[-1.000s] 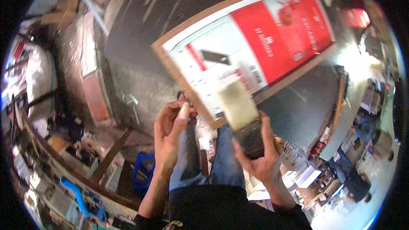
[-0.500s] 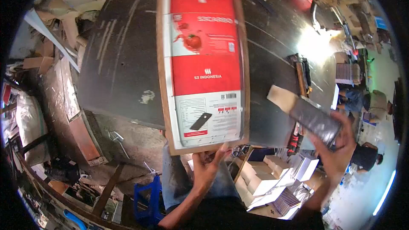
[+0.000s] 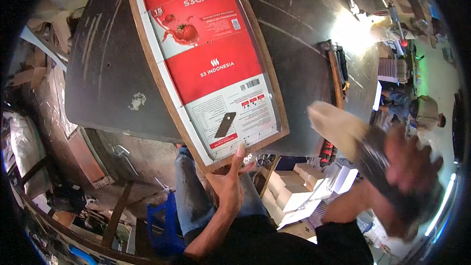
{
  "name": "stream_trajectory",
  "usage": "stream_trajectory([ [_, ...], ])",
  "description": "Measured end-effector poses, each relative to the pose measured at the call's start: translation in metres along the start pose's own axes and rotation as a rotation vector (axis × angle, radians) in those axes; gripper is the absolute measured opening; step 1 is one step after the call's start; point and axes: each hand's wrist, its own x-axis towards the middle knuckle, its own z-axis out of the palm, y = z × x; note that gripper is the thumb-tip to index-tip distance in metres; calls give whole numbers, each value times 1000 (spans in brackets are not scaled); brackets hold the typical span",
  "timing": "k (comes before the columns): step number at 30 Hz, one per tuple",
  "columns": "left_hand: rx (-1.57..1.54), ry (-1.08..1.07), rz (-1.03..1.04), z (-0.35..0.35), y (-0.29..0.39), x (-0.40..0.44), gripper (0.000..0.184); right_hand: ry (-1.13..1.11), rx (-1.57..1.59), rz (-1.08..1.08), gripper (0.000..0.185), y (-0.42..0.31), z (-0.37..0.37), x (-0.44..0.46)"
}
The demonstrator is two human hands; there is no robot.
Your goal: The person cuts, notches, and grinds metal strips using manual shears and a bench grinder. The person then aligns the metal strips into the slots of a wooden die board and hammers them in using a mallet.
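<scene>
My left hand (image 3: 228, 182) grips the lower edge of a brown-edged board (image 3: 162, 78), its thumb on top and its other fingers underneath. On the board lies a red and white printed sheet (image 3: 206, 88), with a small dark slotted plate (image 3: 225, 125) on its lower part. Off to the right, my right hand (image 3: 409, 167), blurred by motion, is wrapped round the dark part of a wide brush-like tool (image 3: 338, 126), whose pale end points left toward the board without touching it.
Under the board is a dark scratched table (image 3: 113, 68). Long-handled tools (image 3: 336, 78) lie at its right side. Below are open cardboard boxes (image 3: 289, 186) and a blue stool (image 3: 164, 221). Another person (image 3: 427, 113) is at the far right.
The board has swung from slanting rightward to upright, then tilted left, with my left hand now at its lower edge. My right hand has carried the brush-like tool off the sheet to the right.
</scene>
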Motion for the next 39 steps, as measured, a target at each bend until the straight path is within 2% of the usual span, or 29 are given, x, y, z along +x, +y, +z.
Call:
stream_trajectory([
  [1, 40, -15, 2, 0, 0, 0, 60, 112, 501, 46, 33, 1, -1, -4],
  [3, 33, -13, -4, 1, 2, 0, 60, 562, 1517, 307, 33, -58, -19, 17],
  [4, 33, -14, -3, 2, 3, 0, 61, 448, 2465, 417, 37, -52, -42, 34],
  [5, 33, -13, -3, 0, 4, 0, 61, 616, 3365, 853, 44, -46, -64, 51],
  [8, 59, -48, -50, -5, 6, 1, 61, 520, 3544, 714, 49, -57, -46, 48],
  [9, 47, -52, -40, -4, 6, 2, 62, 414, 3563, 732, 45, -40, -46, 48],
  [10, 34, -50, -32, -3, 6, 3, 62, 429, 3557, 731, 45, -35, -39, 47],
  [12, 29, -25, -15, 3, 9, 2, 62, 1054, 3438, 609, 40, -33, -19, 43],
  [14, 36, -8, -1, 1, 10, 1, 61, 1345, 3334, 557, 38, -44, -27, 45],
  [15, 44, -1, -16, 0, 9, 1, 62, 1043, 3329, 722, 44, -55, -50, 62],
  [17, 40, -5, -14, 2, 8, 1, 63, 784, 3278, 859, 51, -59, -58, 72],
  [19, 43, -10, 23, -1, 13, 0, 58, 562, 3443, 906, 53, -55, -54, 73],
  [20, 34, -13, 44, -7, 13, 2, 58, 602, 3443, 893, 53, -54, -52, 77],
  [21, 57, 6, 54, -18, 14, 1, 56, 583, 3551, 731, 53, -52, -48, 81],
  [23, 63, 84, 78, -46, 11, 1, 48, 456, 3613, 585, 55, -45, -40, 83],
  [24, 67, 57, 63, -56, 19, 0, 47, 390, 3638, 511, 56, -41, -36, 84],
  [26, 124, 24, 50, -69, 33, -5, 46, 756, 3647, 320, 56, -17, -27, 96],
  [28, 122, 43, 62, -77, 31, -5, 48, 942, 3633, 210, 56, 8, -13, 108],
  [29, 117, 59, 62, -79, 28, -4, 50, 933, 3649, 224, 34, 22, -4, 115],
  [31, 18, 75, 63, -71, 17, 0, 51, 921, 3662, 232, 13, 12, -14, 139],
  [32, -76, 86, 63, -64, 12, 1, 53, 842, 3577, 430, 22, -18, -44, 162],
  [34, -90, 107, -21, -50, 19, 0, 54, 920, 3550, 700, 32, -42, -55, 182],
  [36, -32, 90, 124, -45, 18, 3, 54, 1008, 3633, 851, 42, -45, -52, 187],
  [38, -16, 154, 109, -44, 25, -3, 51, 754, 3574, 898, 46, -41, -47, 188],
  [39, -3, 223, 95, -41, 26, -4, 49, 598, 3593, 996, 50, -38, -43, 188],
])
